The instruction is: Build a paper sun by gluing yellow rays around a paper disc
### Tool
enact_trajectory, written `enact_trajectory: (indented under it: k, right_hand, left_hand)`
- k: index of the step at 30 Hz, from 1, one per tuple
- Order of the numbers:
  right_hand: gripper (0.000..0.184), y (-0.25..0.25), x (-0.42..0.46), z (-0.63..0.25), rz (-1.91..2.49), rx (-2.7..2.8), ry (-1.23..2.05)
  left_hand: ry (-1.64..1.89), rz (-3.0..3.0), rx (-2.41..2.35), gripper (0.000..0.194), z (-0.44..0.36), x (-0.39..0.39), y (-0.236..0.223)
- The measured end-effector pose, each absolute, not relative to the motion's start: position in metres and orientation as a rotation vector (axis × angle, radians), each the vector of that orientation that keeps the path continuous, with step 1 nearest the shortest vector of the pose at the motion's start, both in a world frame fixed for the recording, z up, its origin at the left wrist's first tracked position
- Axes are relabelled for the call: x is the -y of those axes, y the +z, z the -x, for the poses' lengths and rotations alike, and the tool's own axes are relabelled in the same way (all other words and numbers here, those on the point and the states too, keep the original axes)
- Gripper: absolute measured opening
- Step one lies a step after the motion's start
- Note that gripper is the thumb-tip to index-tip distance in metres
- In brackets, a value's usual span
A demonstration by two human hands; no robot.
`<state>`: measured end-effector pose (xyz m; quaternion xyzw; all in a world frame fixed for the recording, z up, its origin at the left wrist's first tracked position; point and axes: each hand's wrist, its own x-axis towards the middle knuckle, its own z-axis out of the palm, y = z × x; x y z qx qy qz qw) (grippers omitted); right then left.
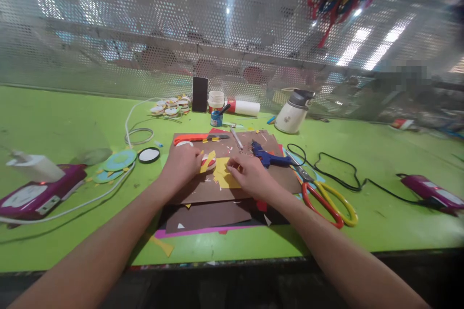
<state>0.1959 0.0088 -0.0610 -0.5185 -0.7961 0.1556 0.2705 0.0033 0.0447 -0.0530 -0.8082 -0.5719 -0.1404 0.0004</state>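
My left hand (183, 164) is closed in a pinch on a small red and white round paper piece (208, 162) with yellow strips across it, just above the brown board (203, 196). Beside it lies a sheet of yellow paper (224, 181). The fingers of my right hand (252, 176) are bent together over that sheet's upper right edge; whatever is between their tips is too small to make out. Behind my hands, an orange utility knife (192, 138), a pen (237, 139) and a blue glue gun (270, 157) rest on the board.
Scissors (328, 200) with red and yellow handles lie right of my right forearm. Purple power strips (39, 193) sit at both sides, with cables over the green table (108, 241). Behind stand a phone (200, 94), jars (216, 118) and a white flask (292, 115).
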Motion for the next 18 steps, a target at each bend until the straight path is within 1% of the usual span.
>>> enact_trajectory:
  k: [9, 14, 18]
  right_hand:
    - [0.013, -0.066, -0.017, -0.183, 1.233, 1.673, 1.055]
    - [0.016, -0.066, -0.017, -0.176, 1.180, 1.500, 1.223]
    - [0.014, -0.066, -0.017, -0.175, 1.176, 1.423, 1.293]
  left_hand:
    - [-0.488, 2.448, 1.724, 0.038, -0.007, -0.033, -0.051]
    - [-0.632, 2.482, 1.656, 0.033, -0.009, -0.024, -0.049]
    - [-0.724, 2.514, 1.673, 0.035, -0.007, -0.026, -0.050]
